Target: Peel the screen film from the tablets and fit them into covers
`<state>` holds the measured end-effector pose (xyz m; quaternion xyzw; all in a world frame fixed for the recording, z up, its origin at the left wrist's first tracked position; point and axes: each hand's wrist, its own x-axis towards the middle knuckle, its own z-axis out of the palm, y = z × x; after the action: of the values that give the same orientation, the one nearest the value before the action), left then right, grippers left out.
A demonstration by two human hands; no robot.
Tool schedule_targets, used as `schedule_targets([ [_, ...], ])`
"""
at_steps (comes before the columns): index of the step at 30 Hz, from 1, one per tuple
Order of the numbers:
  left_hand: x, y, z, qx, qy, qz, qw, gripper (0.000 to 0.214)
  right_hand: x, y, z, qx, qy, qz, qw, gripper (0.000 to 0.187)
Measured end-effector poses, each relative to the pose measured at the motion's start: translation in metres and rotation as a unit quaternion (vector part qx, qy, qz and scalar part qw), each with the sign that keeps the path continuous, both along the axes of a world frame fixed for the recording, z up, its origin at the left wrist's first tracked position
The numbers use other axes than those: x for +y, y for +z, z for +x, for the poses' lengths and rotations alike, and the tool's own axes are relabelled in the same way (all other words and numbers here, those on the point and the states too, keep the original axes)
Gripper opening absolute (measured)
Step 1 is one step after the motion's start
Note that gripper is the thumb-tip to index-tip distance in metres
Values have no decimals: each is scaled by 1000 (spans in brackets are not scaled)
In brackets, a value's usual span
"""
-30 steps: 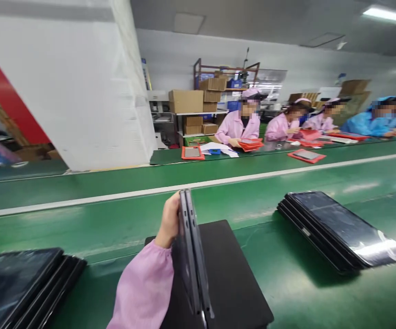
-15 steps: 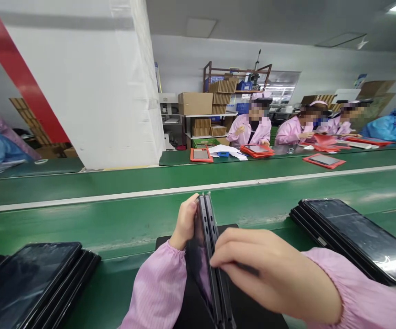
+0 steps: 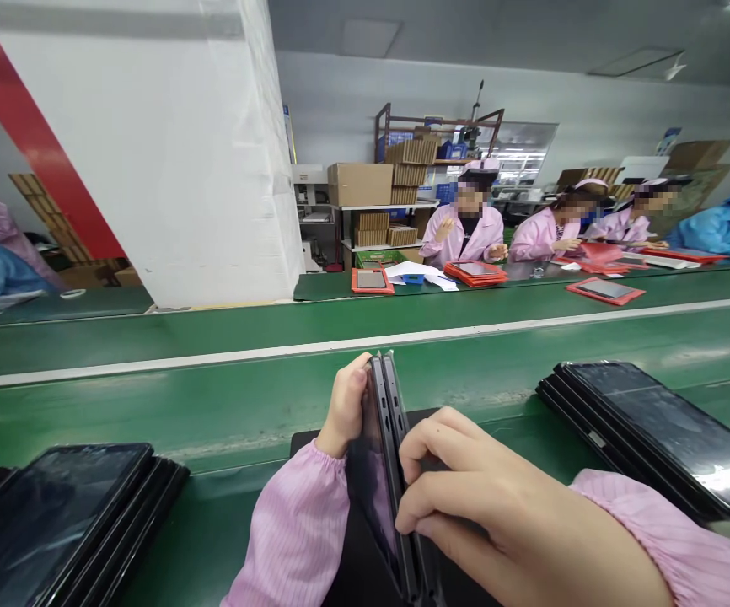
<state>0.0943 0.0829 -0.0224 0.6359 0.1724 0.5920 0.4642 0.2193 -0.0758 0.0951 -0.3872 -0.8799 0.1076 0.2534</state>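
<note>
Two thin dark tablets (image 3: pixel 385 438) stand on edge, back to back, over a black mat (image 3: pixel 305 443) on the green bench. My left hand (image 3: pixel 343 405) grips their far top corner from the left side. My right hand (image 3: pixel 504 514) lies against their right face, fingers curled onto the edge of the nearer tablet. Both sleeves are pink.
A stack of dark tablets (image 3: pixel 649 430) lies to the right, another stack (image 3: pixel 61 523) at the lower left. A green conveyor belt (image 3: pixel 213 337) with a white stripe runs across. Beyond it, several people in pink and blue coats sit with red-cased tablets (image 3: pixel 474 271). A white pillar (image 3: pixel 150 160) stands at left.
My right hand came in from the right and settled on the upright tablets. My left hand keeps its hold. The view shifted slightly.
</note>
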Motion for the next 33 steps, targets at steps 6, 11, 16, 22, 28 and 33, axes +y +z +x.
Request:
schedule_targets([
  [6,-1,3,0,-3,2,-9,1000,58,0,-3,-2,17,-25,-32,999,22],
  [11,-1,1,-1,5,3,-2,1000,57,-2,-5,-5,44,-31,-34,998,22],
  [16,1,-1,-1,0,0,10,1000,56,0,-8,-3,70,-33,-16,997,25],
  [22,3,-3,-1,1,0,1,1000,57,1,-14,-3,91,-28,8,995,27],
  [28,3,-2,-1,-4,-9,4,1000,55,2,-16,-3,102,-26,10,994,26],
  [33,1,0,-1,-5,-8,-3,1000,56,1,-16,-3,97,-27,16,995,27],
])
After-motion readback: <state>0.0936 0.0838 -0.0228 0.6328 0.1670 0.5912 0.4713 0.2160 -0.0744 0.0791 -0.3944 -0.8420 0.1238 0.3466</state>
